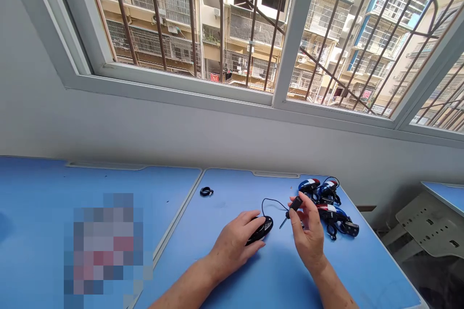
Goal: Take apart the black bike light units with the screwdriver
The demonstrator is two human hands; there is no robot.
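Observation:
My left hand (239, 236) is wrapped over a glossy black oval bike horn unit (267, 224) resting on the blue table. Its fingers hide most of the unit's body. A thin black cable (274, 199) loops from the unit to a small black button switch (296, 203). My right hand (308, 234) pinches that switch between thumb and fingers, above the tabletop. From the switch's lower end a thin dark strip (283, 223) points down to the left; its kind is unclear.
Several red, white and blue bike horns (331, 211) with black clamps lie right of my right hand. A black ring clamp (206, 191) sits toward the back left. A pixelated patch covers part of the left table (32, 203). Behind stand a wall and a barred window.

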